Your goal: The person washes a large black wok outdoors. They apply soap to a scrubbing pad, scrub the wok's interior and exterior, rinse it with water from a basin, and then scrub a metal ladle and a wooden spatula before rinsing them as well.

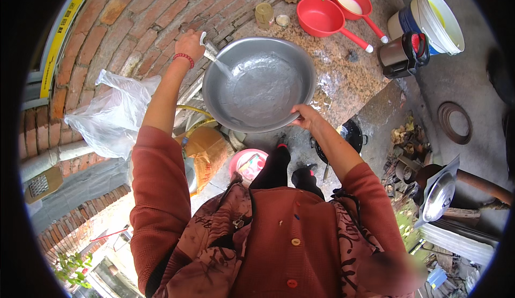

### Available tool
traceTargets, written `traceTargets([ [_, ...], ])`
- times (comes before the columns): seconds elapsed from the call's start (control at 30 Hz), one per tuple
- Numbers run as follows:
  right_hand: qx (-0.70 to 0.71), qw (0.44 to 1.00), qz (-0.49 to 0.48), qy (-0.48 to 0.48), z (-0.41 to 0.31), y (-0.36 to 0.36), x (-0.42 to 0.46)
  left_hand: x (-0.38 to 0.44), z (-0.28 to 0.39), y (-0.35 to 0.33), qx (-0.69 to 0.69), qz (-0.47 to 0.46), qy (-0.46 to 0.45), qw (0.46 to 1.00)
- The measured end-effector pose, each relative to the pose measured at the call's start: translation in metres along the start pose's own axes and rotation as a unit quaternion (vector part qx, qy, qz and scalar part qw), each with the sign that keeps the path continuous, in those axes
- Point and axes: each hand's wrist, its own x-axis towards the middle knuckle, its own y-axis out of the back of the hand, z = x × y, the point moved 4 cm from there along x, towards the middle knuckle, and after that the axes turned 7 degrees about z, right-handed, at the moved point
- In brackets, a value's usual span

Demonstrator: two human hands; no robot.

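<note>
A wide grey metal basin point(261, 88) lies before me, its near edge jutting past the stone slab point(350, 93). From a white tap point(209, 53) water runs into it at the upper left. My left hand point(189, 44), with a red bead bracelet at the wrist, is closed at the tap's handle. On the basin's lower right rim is the grip of my right hand point(306, 117), thumb above and fingers partly hidden beneath.
Two red plastic ladles point(320, 16) rest on the slab, one holding whitish contents. Near its right end stand a steel kettle point(398, 54) and white bucket point(426, 22). A plastic bag point(116, 113) hangs left by the brick wall point(136, 20). A pink basin point(247, 163) sits below.
</note>
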Motion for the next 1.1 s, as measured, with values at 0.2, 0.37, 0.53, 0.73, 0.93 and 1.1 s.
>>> traceTargets([
  [0.2, 0.002, 1.0, 0.006, -0.008, -0.001, 0.0, 0.0, 0.0, -0.003, -0.004, -0.004, -0.001, 0.006, 1.0],
  [0.37, -0.008, 1.0, 0.007, -0.002, -0.001, -0.002, -0.001, 0.002, -0.005, -0.006, -0.008, 0.013, 0.019, 1.0],
  [0.53, -0.009, 1.0, 0.019, 0.005, -0.001, -0.004, -0.007, 0.001, -0.004, -0.007, -0.002, 0.01, 0.021, 1.0],
  [0.73, -0.032, 0.999, 0.016, 0.029, -0.003, -0.003, -0.007, 0.001, -0.002, -0.01, 0.0, 0.018, 0.011, 1.0],
  [0.93, -0.025, 1.0, 0.016, 0.008, -0.003, -0.003, -0.007, 0.002, -0.003, -0.012, 0.021, 0.013, 0.004, 1.0],
  [1.1, -0.021, 1.0, 0.019, -0.001, -0.004, -0.005, -0.01, 0.002, -0.002, -0.013, 0.038, 0.002, 0.0, 0.999],
])
